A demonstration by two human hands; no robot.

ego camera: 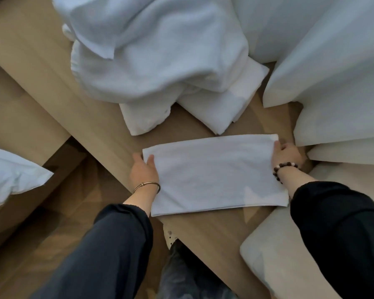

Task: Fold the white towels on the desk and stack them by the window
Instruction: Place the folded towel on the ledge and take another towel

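A white towel (214,171), folded into a flat rectangle, lies on the wooden desk (108,124) near its front edge. My left hand (143,169) pinches the towel's far left corner, thumb on top. My right hand (286,153) grips the far right corner, fingers curled at the edge. Behind the towel lies a crumpled heap of white towels (156,52) over two folded white pieces (222,104).
White pillows (337,78) crowd the right side, with another pillow (274,251) at the near right and one (9,175) at the left. A wooden bench or lower surface (20,117) stands left of the desk. Wood floor shows below.
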